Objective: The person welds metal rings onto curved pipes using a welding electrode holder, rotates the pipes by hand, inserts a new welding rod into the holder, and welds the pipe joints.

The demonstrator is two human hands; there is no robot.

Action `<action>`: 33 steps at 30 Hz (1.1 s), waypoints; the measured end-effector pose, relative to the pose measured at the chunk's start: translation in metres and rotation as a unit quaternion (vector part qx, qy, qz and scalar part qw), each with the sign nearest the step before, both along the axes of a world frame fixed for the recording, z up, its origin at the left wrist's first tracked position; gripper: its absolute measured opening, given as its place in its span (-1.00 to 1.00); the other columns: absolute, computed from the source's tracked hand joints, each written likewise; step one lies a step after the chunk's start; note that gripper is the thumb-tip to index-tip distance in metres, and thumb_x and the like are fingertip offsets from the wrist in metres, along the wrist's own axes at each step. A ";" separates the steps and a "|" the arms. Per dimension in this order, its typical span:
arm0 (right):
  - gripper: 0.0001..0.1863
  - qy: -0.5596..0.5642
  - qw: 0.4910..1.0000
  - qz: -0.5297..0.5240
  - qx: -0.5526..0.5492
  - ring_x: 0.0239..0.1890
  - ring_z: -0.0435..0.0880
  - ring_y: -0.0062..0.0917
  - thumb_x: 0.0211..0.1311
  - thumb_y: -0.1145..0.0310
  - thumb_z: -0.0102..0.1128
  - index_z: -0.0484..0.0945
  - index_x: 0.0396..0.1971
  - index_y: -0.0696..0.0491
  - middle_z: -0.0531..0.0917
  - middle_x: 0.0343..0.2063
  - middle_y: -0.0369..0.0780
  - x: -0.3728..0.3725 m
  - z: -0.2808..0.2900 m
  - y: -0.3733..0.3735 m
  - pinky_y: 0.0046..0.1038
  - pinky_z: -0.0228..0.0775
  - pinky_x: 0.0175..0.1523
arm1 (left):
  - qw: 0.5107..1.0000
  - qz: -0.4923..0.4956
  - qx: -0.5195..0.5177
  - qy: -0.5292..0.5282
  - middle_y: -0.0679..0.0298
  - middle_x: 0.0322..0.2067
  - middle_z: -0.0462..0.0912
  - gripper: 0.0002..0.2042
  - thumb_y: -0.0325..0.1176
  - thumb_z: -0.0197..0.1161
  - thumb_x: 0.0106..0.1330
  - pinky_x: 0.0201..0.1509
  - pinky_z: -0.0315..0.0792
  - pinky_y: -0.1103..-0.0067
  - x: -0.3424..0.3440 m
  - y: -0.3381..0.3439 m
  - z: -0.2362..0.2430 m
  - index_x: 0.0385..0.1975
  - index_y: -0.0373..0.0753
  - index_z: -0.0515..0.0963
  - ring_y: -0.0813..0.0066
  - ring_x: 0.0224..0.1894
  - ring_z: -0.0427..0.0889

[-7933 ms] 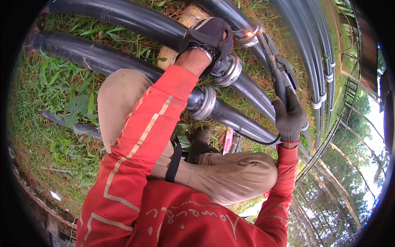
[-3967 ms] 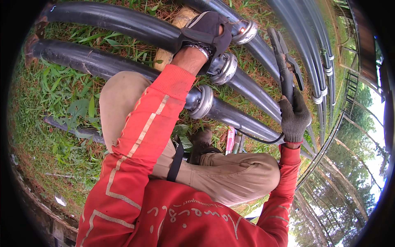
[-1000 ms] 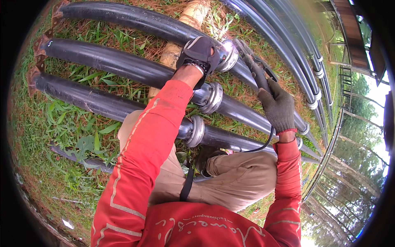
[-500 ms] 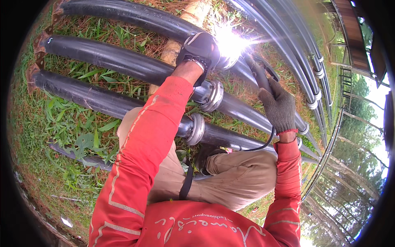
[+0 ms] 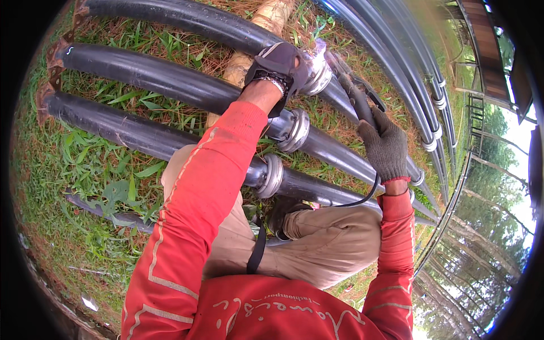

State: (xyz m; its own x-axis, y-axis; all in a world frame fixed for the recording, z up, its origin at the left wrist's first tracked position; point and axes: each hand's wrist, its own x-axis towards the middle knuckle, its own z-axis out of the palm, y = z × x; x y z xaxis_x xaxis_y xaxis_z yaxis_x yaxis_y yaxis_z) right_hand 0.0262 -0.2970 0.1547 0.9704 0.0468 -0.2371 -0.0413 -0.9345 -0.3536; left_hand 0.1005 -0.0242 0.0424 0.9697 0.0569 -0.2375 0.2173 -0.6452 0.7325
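In a black glove, my left hand (image 5: 276,67) lies over the farthest black pipe (image 5: 198,25), just beside its pale metal collar (image 5: 319,75). The fingers are hidden behind the back of the hand. My right hand (image 5: 386,146), in a brown knitted glove, is closed round a dark welding electrode holder (image 5: 357,97), whose far end points toward that collar. A thin purplish haze hangs over the collar. A black cable (image 5: 362,199) runs from below the right hand toward my knee. Two more black pipes, the middle one (image 5: 153,76) and the nearest one (image 5: 119,127), have similar collars.
A wooden log (image 5: 238,67) lies under the pipes. Rusty metal flanges (image 5: 56,54) cap their left ends. More long pipes (image 5: 396,73) run along the right, near a building (image 5: 493,51). My bent legs (image 5: 328,243) are close to the nearest pipe, over grass.
The bright white arc at the far collar has gone out, leaving a faint haze and the collar visible. Both hands have stayed in nearly the same place.
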 end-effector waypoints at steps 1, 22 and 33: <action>-0.37 -0.013 1.000 0.007 -0.010 -0.15 0.94 -0.30 0.44 0.09 0.41 0.65 0.39 0.13 0.89 -0.27 -0.04 0.001 -0.005 -0.004 -0.25 0.68 -0.01 | 1.000 0.000 0.002 0.001 -0.16 -0.25 0.83 -0.62 -0.17 0.15 0.44 -0.02 0.67 0.12 0.000 0.000 0.001 -0.11 -0.33 0.80 -0.12 -0.13 0.87; -0.40 -0.012 0.999 -0.048 0.005 -0.12 0.94 -0.31 0.39 0.12 0.46 0.70 0.30 0.18 0.89 -0.22 0.01 -0.003 0.003 -0.008 -0.27 0.69 0.02 | 0.995 -0.013 -0.004 -0.097 -0.23 -0.28 0.78 -0.56 -0.05 0.10 0.51 -0.12 0.62 0.01 0.010 -0.027 -0.043 -0.26 -0.33 0.77 -0.25 -0.21 0.80; -0.38 0.003 1.000 -0.016 0.009 -0.14 0.94 -0.31 0.40 0.10 0.43 0.68 0.34 0.14 0.89 -0.25 -0.04 0.003 -0.003 0.006 -0.27 0.69 0.02 | 0.996 -0.025 0.063 -0.062 -0.21 -0.31 0.78 -0.55 -0.06 0.10 0.53 -0.14 0.63 0.06 0.010 -0.009 -0.065 -0.28 -0.33 0.77 -0.17 -0.24 0.81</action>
State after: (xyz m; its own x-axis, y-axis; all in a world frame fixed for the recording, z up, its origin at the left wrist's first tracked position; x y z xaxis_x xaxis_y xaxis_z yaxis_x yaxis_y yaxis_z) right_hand 0.0293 -0.2914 0.1518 0.9699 0.0207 -0.2428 -0.0729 -0.9260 -0.3704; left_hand 0.1106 -0.0329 -0.0231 0.9935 0.0289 -0.1101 0.0952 -0.7413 0.6644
